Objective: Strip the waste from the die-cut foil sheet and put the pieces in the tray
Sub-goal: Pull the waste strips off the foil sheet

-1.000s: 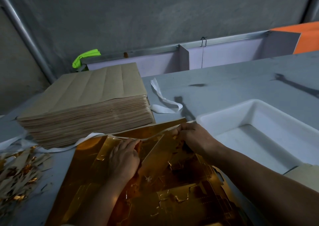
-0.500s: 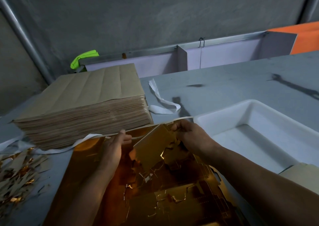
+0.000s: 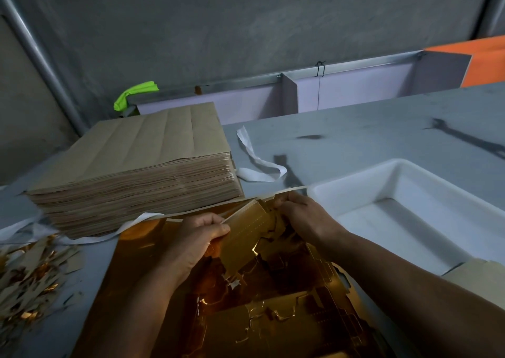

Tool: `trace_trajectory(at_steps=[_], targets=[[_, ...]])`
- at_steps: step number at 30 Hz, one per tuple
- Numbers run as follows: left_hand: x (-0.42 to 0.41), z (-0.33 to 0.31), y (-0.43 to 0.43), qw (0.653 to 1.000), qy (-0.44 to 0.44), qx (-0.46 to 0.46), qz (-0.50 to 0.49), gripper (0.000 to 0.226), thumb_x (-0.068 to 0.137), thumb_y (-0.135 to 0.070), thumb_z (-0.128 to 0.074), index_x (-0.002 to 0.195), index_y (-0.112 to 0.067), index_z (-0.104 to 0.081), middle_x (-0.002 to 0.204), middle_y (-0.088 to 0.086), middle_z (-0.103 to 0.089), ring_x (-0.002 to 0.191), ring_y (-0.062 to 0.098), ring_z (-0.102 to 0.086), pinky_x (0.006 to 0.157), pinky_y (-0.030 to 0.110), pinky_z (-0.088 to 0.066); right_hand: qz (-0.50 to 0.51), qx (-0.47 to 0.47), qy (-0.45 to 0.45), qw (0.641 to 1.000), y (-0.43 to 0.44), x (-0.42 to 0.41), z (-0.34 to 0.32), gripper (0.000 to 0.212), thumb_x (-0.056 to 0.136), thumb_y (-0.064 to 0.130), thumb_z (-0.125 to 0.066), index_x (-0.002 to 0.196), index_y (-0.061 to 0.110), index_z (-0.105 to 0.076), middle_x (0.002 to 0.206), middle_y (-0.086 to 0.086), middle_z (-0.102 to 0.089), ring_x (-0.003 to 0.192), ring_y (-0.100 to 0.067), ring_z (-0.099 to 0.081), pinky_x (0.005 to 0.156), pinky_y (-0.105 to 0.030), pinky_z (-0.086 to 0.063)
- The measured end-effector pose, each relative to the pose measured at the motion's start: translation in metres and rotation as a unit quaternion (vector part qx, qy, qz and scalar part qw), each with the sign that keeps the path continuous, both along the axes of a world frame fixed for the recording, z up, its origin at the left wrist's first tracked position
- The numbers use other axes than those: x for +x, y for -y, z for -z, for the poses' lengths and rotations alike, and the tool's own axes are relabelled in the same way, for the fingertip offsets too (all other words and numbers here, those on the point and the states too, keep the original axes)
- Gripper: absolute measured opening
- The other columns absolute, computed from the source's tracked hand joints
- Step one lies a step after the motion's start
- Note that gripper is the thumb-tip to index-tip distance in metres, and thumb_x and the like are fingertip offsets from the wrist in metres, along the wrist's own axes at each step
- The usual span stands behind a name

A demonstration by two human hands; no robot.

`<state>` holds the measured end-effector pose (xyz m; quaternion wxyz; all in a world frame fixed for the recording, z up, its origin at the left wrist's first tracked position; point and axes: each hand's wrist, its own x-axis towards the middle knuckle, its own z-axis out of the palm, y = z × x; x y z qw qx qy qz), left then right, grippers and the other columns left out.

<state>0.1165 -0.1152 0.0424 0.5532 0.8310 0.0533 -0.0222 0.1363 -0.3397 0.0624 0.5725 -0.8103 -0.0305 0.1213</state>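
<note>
A gold die-cut foil sheet (image 3: 273,316) lies on the grey table in front of me, its cut outlines lifted in places. A foil piece (image 3: 247,230) is raised off the sheet's far end, tilted up. My left hand (image 3: 195,238) pinches the piece's left edge between thumb and fingers. My right hand (image 3: 306,219) grips its right end, fingers curled round the foil near the sheet's far edge. The white tray (image 3: 352,193) sits just right of my right hand; the part of its inside that shows holds nothing.
A thick stack of brown sheets (image 3: 142,166) stands at the far left. A heap of gold waste scraps (image 3: 30,278) lies at the left edge. White strips (image 3: 257,166) curl behind the sheet. A beige card corner (image 3: 475,275) overlaps the tray's near end.
The foil piece has been lifted higher off the sheet. My left hand moved from pressing flat on the sheet to pinching the piece's left edge. My right hand kept its grip.
</note>
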Motion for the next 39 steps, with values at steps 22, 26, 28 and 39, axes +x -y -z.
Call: trace_trajectory(at_steps=[22,26,28,39], targets=[[-0.006,0.000,-0.014,0.996,0.025,-0.035,-0.080,0.016,0.090,-0.010,-0.056,0.075,-0.012,-0.061,0.070,0.008,-0.056,0.074,0.027,-0.053,0.071,0.037,-0.040,-0.004,-0.129,0.050,0.990,0.001,0.005,0.004,0.021,0.102,0.023,-0.044,0.084,0.021,-0.055,0.085,-0.002,-0.061,0.082,-0.021,-0.062,0.078,-0.041,-0.057],[-0.006,0.003,-0.017,0.990,0.032,-0.070,-0.115,0.015,0.089,-0.009,-0.054,0.075,-0.012,-0.059,0.073,0.008,-0.055,0.077,0.028,-0.052,0.072,0.037,-0.040,0.009,-0.143,0.052,0.988,0.001,0.003,0.003,0.021,0.101,0.021,-0.041,0.084,0.023,-0.053,0.085,-0.001,-0.057,0.088,-0.027,-0.062,0.080,-0.043,-0.057],[-0.005,0.004,-0.018,0.985,0.033,-0.098,-0.135,0.014,0.089,-0.010,-0.053,0.076,-0.013,-0.057,0.077,0.008,-0.053,0.080,0.027,-0.051,0.075,0.039,-0.040,0.000,-0.151,0.051,0.987,0.001,0.003,0.003,0.019,0.101,0.021,-0.041,0.091,0.019,-0.057,0.087,-0.002,-0.058,0.090,-0.028,-0.064,0.080,-0.043,-0.059],[0.012,-0.006,-0.012,0.925,-0.015,-0.273,-0.262,0.008,0.095,-0.015,-0.055,0.092,-0.022,-0.058,0.110,0.011,-0.054,0.101,0.029,-0.054,0.076,0.038,-0.051,-0.263,-0.166,-0.042,0.950,-0.002,-0.009,0.002,0.017,0.103,0.021,-0.047,0.095,0.023,-0.061,0.078,0.001,-0.066,0.056,-0.005,-0.060,0.051,-0.016,-0.047]])
